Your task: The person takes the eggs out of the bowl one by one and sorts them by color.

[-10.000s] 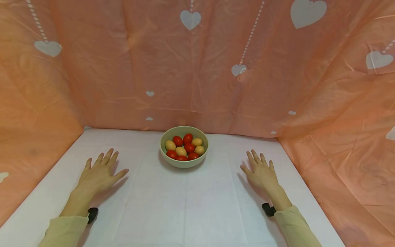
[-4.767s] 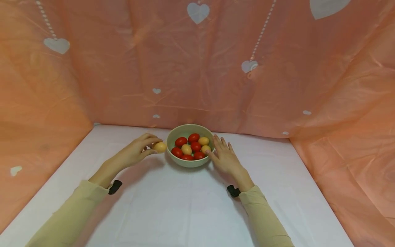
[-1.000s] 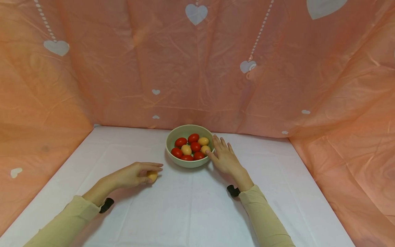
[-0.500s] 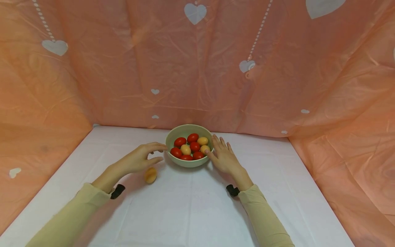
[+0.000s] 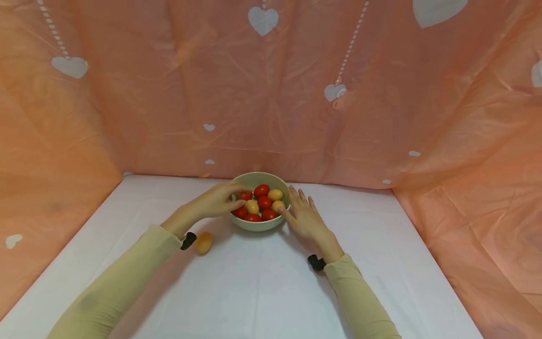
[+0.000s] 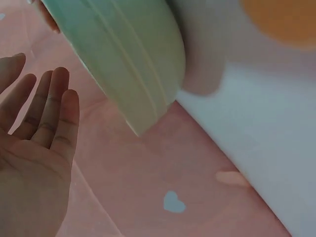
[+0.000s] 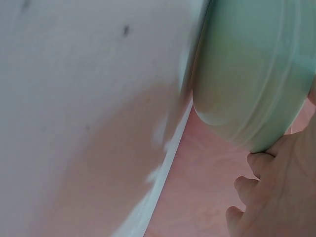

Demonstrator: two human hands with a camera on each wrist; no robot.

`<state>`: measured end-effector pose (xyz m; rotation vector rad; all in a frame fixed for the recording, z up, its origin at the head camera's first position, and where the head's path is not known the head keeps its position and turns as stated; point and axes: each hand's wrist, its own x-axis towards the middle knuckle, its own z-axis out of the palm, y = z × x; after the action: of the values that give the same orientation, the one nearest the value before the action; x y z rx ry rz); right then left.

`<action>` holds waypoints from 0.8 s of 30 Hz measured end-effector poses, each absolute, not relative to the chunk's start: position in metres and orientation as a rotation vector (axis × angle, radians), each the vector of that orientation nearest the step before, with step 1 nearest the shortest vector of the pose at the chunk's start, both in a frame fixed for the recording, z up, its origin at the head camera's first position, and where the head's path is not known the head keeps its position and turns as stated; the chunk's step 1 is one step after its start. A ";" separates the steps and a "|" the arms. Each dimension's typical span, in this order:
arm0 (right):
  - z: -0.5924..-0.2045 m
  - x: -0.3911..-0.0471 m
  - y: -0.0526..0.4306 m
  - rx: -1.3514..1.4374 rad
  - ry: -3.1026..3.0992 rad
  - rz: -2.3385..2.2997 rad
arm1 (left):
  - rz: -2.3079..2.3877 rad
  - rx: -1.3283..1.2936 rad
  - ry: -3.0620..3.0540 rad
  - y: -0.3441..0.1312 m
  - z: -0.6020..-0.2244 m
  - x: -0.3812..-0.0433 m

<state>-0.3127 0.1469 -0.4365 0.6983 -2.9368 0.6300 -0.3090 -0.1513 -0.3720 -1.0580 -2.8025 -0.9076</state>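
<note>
A pale green bowl [image 5: 256, 226] holds several red and yellow egg-shaped pieces that look like small tomatoes. My left hand [image 5: 218, 200] reaches over the bowl's left rim, its loosely bent fingers and thumb on either side of a red tomato-like piece [image 5: 245, 196]. In the left wrist view, a gap separates thumb and fingers, with nothing held. My right hand [image 5: 308, 219] rests against the bowl's right side, thumb at the rim and fingers extended along the outside; the right wrist view shows its fingers [image 7: 266, 165] at the bowl wall. One yellow piece [image 5: 204, 243] lies on the table below my left wrist.
A white cloth covers the table [image 5: 258, 287]. Pink-orange curtains with white hearts [image 5: 296, 136] enclose the back and both sides, and the bowl stands near the back edge. Each wrist carries a small black camera [image 5: 316, 262].
My left hand set the yellow piece on the table and let go, then moved up and right over the bowl. My right hand has stayed at the bowl's right side.
</note>
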 end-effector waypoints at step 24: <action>-0.438 -0.310 0.145 0.682 -2.936 0.654 | -0.503 -1.189 -2.990 -0.129 -0.396 -0.353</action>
<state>-0.3103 0.1453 -0.4376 0.6817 -2.9360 0.6535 -0.3530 -0.1294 -0.3963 -1.1887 -2.9898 -0.5034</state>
